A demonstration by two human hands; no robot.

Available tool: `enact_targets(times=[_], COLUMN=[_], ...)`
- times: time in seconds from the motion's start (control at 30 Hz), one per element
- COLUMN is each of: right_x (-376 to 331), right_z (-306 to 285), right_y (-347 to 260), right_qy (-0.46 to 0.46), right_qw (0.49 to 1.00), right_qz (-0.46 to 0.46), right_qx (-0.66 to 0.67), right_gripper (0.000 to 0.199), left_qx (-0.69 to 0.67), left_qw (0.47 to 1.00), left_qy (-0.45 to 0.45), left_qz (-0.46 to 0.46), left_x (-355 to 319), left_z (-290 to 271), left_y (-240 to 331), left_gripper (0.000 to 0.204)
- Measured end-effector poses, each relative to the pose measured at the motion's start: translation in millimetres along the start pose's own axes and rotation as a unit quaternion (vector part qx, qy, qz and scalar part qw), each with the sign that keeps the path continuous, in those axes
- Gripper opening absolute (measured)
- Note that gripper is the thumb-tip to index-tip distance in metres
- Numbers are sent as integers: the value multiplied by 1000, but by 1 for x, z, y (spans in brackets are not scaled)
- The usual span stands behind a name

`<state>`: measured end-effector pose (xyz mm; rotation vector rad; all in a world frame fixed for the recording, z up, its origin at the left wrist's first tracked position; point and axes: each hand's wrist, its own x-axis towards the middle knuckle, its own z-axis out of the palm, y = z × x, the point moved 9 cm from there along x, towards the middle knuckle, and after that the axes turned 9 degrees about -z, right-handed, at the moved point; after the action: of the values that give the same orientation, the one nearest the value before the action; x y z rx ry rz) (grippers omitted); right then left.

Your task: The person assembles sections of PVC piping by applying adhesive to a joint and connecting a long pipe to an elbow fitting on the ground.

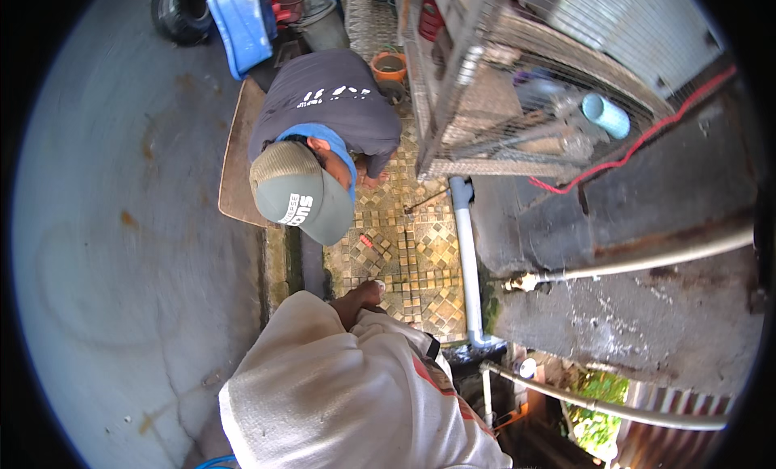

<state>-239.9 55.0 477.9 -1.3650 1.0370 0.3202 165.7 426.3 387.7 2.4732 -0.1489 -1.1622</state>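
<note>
My left hand (369,292) reaches out from a white sleeve, low over the patterned tile floor (436,259). Its fingers look curled; a small pale spot shows at their tips, too small to name. My right hand does not show; the white shirt (347,388) fills the lower part of the view. Ahead of my left hand, a small red object (366,241) lies on the tiles. Farther off, a thin stick-like tool (427,201) with a dark end rests by the grey pipe. Across from me a person in a grey cap (299,194) bends down, one hand (375,180) near the floor.
A grey pipe (469,267) runs along the floor's right edge. A wire-mesh cage (517,105) with a light-blue cup (606,116) stands at the far right. Behind the person are an orange pot (389,66), a grey bucket (325,26) and a blue plastic piece (241,29). Walls flank both sides.
</note>
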Motion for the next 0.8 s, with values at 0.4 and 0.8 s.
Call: enact_targets(times=[0.4, 0.8], right_x=[1, -17], right_z=[14, 32], right_y=[-37, 3], right_qy=[-3, 53], right_qw=[999, 997], right_qz=[27, 5], right_qx=[-41, 61], right_gripper=[40, 36], left_qx=[187, 264], left_qw=[979, 943], left_qy=[-76, -105], left_qz=[31, 176], left_x=[71, 45], left_z=[72, 5], left_y=[-42, -62], left_gripper=[35, 66])
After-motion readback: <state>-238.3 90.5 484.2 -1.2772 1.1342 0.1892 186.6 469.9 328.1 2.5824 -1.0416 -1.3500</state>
